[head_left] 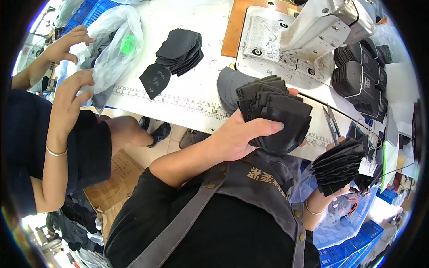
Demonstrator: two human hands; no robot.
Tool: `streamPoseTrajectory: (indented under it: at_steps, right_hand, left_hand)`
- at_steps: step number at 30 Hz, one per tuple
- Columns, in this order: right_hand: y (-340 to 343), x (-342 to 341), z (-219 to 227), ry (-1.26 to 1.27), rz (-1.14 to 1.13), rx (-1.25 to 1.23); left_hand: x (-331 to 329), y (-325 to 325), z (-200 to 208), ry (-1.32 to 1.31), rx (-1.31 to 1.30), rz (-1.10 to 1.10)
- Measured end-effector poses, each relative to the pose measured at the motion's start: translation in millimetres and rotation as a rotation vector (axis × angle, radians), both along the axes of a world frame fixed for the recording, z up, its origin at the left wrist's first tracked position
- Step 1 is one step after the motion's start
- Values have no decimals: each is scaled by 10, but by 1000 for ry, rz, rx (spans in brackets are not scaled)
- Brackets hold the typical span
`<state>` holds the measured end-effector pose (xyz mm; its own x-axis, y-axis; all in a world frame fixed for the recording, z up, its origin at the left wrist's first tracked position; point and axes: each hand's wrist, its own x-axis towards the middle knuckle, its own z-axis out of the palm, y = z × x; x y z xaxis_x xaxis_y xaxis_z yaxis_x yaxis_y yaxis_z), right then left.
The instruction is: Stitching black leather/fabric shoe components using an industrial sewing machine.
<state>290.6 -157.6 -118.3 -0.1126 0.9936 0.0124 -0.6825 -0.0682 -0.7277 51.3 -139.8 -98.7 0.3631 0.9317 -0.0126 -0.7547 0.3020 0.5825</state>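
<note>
My left hand [239, 136] is closed round a thick stack of black fabric pieces [286, 127], its thumb pressed across the top and fingertips showing at the far side. The stack is held over the table's front edge, its layers fanned unevenly. On the right, my right hand [336, 196] grips a second stack of black fabric pieces [338, 167] close to my body; the stack covers most of its fingers. Dark grey curved pieces [227, 91] lie on the table just behind the left stack. Scissors [331, 121] lie between the two stacks, near the table edge.
A sewing machine [308, 33] stands at the back right, beside banded bundles of black pieces [355, 85]. More black pieces [181, 47] lie on the white table [172, 96]. At left, a co-worker's hands [73, 87] touch a clear plastic bag [114, 58]. Blue crates [353, 248] stand lower right.
</note>
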Motion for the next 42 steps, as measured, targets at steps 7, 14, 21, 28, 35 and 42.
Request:
streamPoseTrajectory:
  at_steps: [7, 14, 21, 28, 35, 42]
  right_hand:
    - [-11, 96, -102, 56, 10, -40]
    - [41, -81, -40, -5, -8, 56]
    - [62, -114, -37, -3, 17, 102]
    - [73, -68, -96, 5, 61, 108]
    - [59, -47, -80, -129, 2, 85]
    - [70, -94, -77, -75, -7, 61]
  left_hand:
    - [-9, -13, 21, 73, -23, 64]
    - [-30, -5, 19, 68, 4, 55]
    - [-21, -8, 46, 100, -15, 103]
    - [-3, -1, 15, 109, 2, 110]
    - [-44, -27, 67, -9, -83, 70]
    - [-15, 17, 25, 130, 17, 122]
